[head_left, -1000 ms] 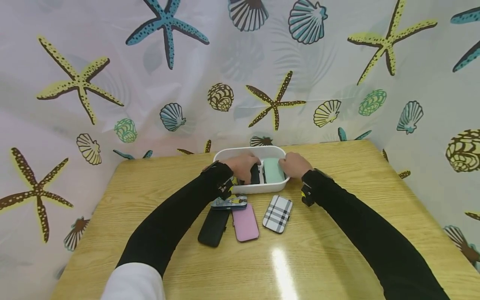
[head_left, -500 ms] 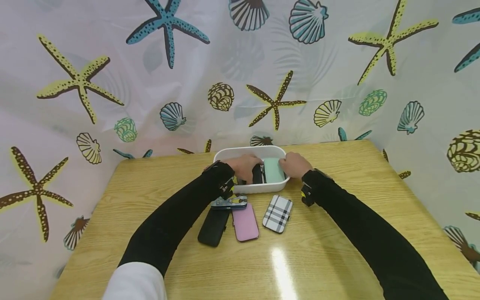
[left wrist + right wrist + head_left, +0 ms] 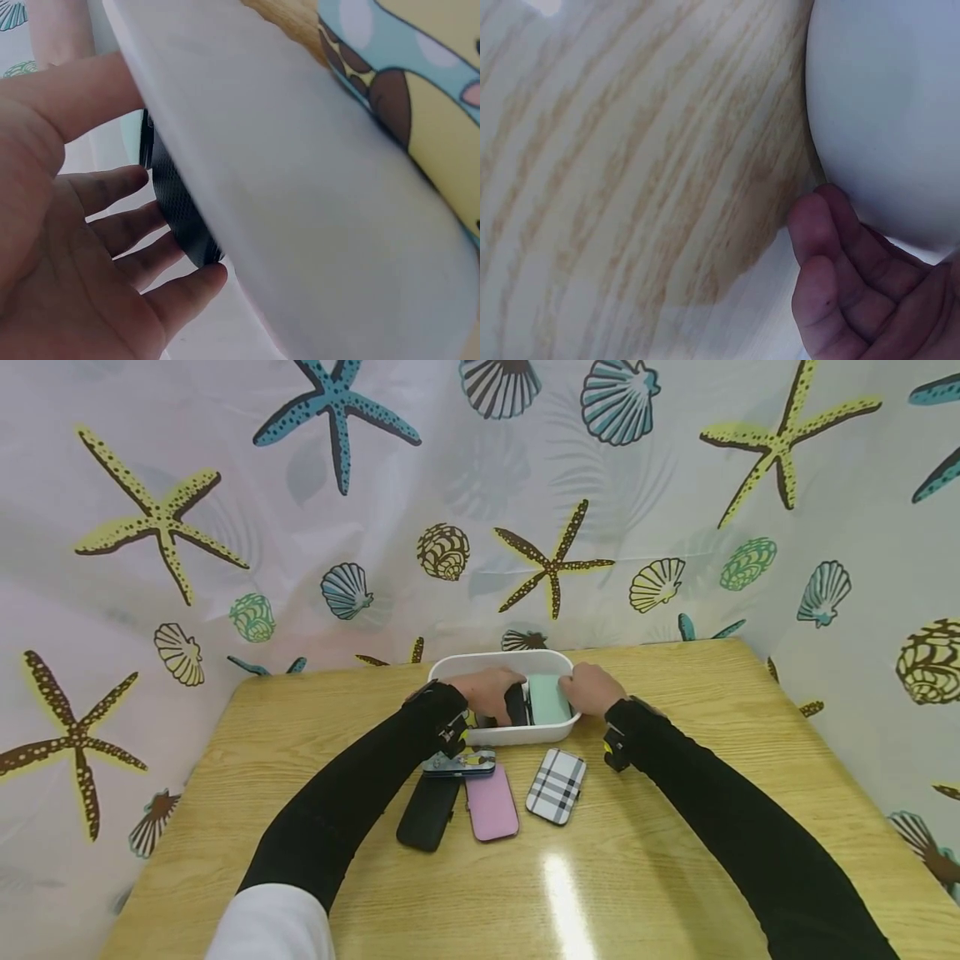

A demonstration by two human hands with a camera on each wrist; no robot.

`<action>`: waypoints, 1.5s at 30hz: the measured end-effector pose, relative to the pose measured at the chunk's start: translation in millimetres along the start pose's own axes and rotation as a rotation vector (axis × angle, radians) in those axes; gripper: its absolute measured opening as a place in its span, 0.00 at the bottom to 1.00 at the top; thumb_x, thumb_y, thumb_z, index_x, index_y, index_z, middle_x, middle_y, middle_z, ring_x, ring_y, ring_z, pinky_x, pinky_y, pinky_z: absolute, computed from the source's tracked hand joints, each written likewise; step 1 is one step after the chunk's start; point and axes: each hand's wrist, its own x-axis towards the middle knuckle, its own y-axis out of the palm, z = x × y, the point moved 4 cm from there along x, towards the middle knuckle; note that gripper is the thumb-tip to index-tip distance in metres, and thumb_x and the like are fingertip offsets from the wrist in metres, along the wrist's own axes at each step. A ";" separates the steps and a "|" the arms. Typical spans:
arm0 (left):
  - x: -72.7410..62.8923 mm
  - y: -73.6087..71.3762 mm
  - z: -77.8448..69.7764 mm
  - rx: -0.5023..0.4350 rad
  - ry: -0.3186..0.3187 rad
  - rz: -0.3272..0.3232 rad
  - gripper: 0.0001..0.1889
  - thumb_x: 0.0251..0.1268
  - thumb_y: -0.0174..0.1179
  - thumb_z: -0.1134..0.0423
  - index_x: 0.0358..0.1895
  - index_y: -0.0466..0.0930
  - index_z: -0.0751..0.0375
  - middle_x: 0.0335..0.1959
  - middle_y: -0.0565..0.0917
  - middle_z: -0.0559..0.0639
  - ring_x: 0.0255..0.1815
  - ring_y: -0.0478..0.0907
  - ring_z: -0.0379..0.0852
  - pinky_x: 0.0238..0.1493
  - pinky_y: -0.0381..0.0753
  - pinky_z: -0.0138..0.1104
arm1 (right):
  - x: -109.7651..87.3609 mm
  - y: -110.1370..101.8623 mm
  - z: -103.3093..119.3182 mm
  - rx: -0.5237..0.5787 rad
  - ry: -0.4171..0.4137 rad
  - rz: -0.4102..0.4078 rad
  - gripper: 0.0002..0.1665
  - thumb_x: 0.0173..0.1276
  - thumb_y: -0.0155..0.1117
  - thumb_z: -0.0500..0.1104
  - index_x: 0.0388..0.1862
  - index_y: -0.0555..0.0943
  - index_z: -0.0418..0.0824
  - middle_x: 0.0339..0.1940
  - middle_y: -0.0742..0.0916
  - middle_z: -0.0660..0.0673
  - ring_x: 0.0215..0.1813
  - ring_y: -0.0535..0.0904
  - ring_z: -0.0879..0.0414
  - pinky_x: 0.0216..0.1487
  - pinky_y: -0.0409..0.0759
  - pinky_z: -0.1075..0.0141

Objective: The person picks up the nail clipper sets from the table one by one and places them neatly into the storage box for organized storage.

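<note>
In the head view a white plastic bin (image 3: 517, 737) sits toward the back of the table. My left hand (image 3: 489, 693) reaches inside and grips a small black case (image 3: 515, 706). The left wrist view shows its fingertips along the textured black side, with the thumb tip hidden behind the bin's rim. A mint green case (image 3: 549, 700) stands in the bin directly right of the black one. My right hand (image 3: 591, 691) holds the bin's right end by the rim, near the mint case. Its curled fingers (image 3: 816, 225) lie against the outer wall in the right wrist view.
Before the bin lie a black case (image 3: 426, 817), a pink case (image 3: 492, 810) and a plaid case (image 3: 556, 786). A giraffe-patterned case (image 3: 459, 764) overlaps the black and pink ones, close to the bin's front wall. Behind the wooden table (image 3: 622, 893) hangs a shell-printed cloth (image 3: 390, 510).
My left hand has shifted slightly right inside the bin with the black case, which now stands narrower and closer to the mint one. The right hand has stayed at the rim.
</note>
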 end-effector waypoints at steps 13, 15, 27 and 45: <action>-6.7 -0.2 -4.7 -0.055 -0.010 0.008 0.46 0.62 0.71 0.56 0.80 0.56 0.56 0.79 0.62 0.52 0.79 0.59 0.50 0.75 0.63 0.42 | -1.0 1.6 2.0 -0.004 -0.017 -0.006 0.23 0.78 0.40 0.46 0.39 0.78 0.30 0.28 0.79 0.40 0.28 0.76 0.51 0.31 0.71 0.63; -6.9 -0.2 -4.9 -0.059 -0.012 0.008 0.45 0.62 0.71 0.56 0.80 0.56 0.55 0.79 0.63 0.52 0.79 0.60 0.49 0.75 0.63 0.42 | -0.5 2.2 2.1 -0.004 -0.015 -0.005 0.23 0.78 0.40 0.46 0.39 0.78 0.30 0.28 0.79 0.40 0.28 0.76 0.51 0.31 0.71 0.63; -16.6 -1.6 -3.8 -0.086 -0.005 -0.047 0.41 0.68 0.66 0.53 0.79 0.57 0.57 0.78 0.64 0.53 0.78 0.61 0.50 0.75 0.62 0.44 | 4.1 6.0 0.0 -0.002 -0.002 0.004 0.23 0.78 0.40 0.47 0.41 0.77 0.30 0.28 0.79 0.41 0.28 0.76 0.51 0.30 0.71 0.63; -121.1 0.2 -2.3 0.013 0.019 -0.358 0.30 0.69 0.64 0.49 0.70 0.73 0.55 0.71 0.72 0.54 0.72 0.69 0.52 0.68 0.72 0.43 | 5.1 4.1 -5.0 -0.006 0.019 -0.012 0.23 0.78 0.40 0.47 0.42 0.76 0.30 0.29 0.79 0.40 0.29 0.76 0.50 0.30 0.70 0.63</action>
